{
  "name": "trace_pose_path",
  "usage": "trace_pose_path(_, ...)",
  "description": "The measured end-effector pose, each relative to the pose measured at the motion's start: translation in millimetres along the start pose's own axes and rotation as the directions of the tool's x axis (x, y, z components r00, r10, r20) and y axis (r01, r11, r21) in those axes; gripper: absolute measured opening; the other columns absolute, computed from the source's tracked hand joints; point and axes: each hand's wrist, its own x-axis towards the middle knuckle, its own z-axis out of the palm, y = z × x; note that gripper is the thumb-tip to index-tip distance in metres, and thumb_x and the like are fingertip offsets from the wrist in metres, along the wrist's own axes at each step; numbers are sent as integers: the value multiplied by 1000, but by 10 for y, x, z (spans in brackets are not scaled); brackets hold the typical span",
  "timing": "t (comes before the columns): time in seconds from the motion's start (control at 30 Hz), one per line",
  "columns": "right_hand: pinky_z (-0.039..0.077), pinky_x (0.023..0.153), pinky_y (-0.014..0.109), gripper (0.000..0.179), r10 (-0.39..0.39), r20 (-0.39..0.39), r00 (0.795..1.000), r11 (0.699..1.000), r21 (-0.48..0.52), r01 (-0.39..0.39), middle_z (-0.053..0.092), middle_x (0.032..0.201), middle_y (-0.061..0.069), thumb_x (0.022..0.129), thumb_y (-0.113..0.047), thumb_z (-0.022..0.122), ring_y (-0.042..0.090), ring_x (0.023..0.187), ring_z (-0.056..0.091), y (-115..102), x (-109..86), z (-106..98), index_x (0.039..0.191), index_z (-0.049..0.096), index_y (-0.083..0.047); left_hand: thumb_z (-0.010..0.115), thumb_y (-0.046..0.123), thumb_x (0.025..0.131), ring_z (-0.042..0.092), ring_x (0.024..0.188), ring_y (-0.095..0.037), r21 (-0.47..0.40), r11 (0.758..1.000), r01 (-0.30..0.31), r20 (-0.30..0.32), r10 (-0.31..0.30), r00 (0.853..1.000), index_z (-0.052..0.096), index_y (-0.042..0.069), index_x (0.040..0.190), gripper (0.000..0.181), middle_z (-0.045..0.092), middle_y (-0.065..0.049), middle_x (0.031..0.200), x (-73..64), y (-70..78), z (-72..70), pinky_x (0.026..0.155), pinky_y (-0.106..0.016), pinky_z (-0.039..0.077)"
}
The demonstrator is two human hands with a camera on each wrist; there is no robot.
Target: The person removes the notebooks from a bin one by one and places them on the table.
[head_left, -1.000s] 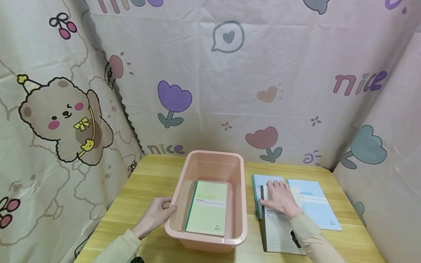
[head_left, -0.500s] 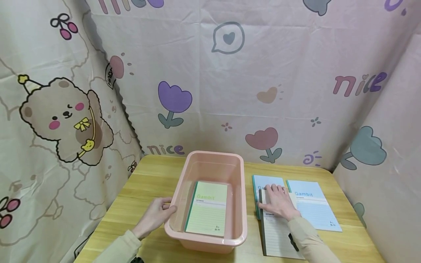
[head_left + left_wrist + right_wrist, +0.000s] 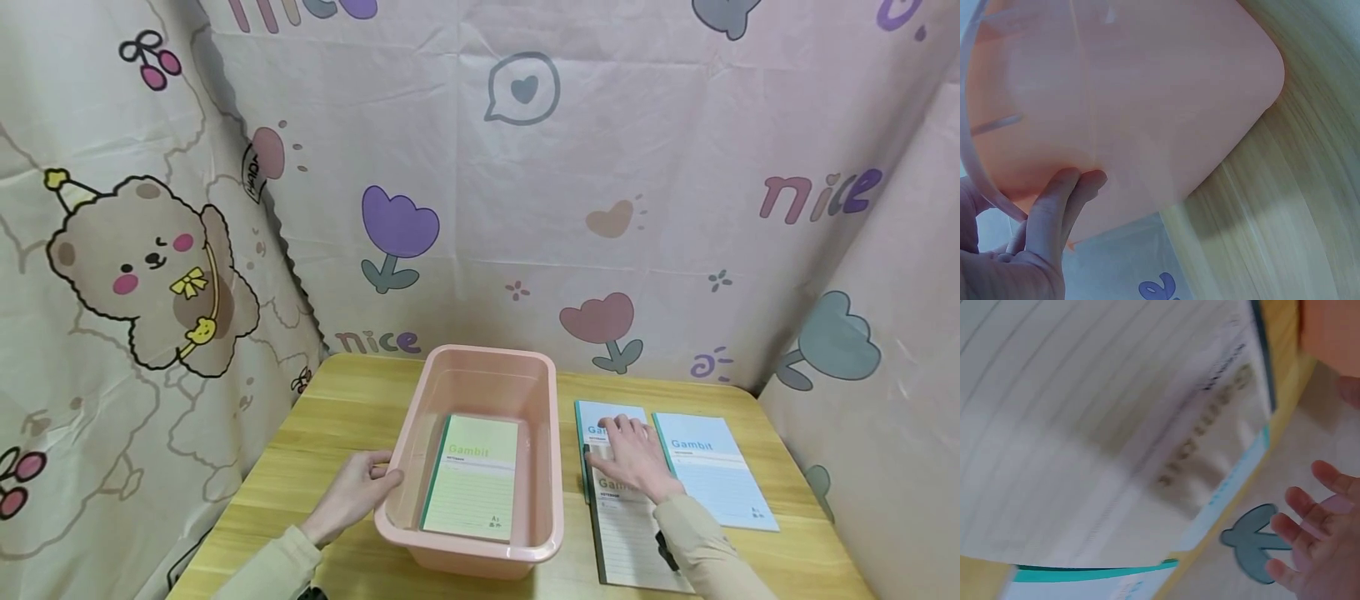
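Note:
My left hand [image 3: 352,493] grips the left rim of a pink plastic tub [image 3: 472,562]; in the left wrist view its fingers [image 3: 1054,209] lie against the tub's wall. A light green Gambit notebook [image 3: 474,479] lies flat inside the tub. To the right, my right hand [image 3: 639,460] is over the upper part of a grey-white notebook [image 3: 641,537] with a dark spine. In the right wrist view those fingers [image 3: 1300,534] are spread and apart from its cover [image 3: 1072,437]. The grey-white notebook partly covers a blue notebook [image 3: 596,413].
Another blue Gambit notebook [image 3: 723,479] lies on the wooden table [image 3: 337,400], right of my right hand. A printed cloth [image 3: 480,208] hangs behind the table and along both sides.
The grey-white notebook has slid down toward me and slightly left, showing more of the blue one beneath. My right hand has loosened from it. My left hand and the tub stay put.

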Motion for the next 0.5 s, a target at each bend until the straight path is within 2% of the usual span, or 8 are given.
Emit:
trace_pose_path(0.17, 43, 101, 63, 54, -1, -6, 1000, 999, 35, 1, 62, 120, 19, 90, -44, 68, 41, 113, 55, -118, 76, -163, 127, 60, -5, 54, 6, 93, 76, 84, -37, -1, 1000, -2, 7, 2, 1000, 46, -25, 133, 51, 74, -30, 100, 8, -6, 0, 63, -32, 64)
trace_pose_path(0.5, 36, 110, 67, 59, 39, 31, 999, 991, 127, -43, 56, 135, 30, 100, -41, 54, 50, 130, 48, -350, 248, -543, 136, 51, 5, 54, 6, 93, 76, 85, -34, 0, 1000, 2, 1, -2, 1000, 47, -24, 132, 50, 74, -31, 102, 15, -14, -1, 64, -33, 65)
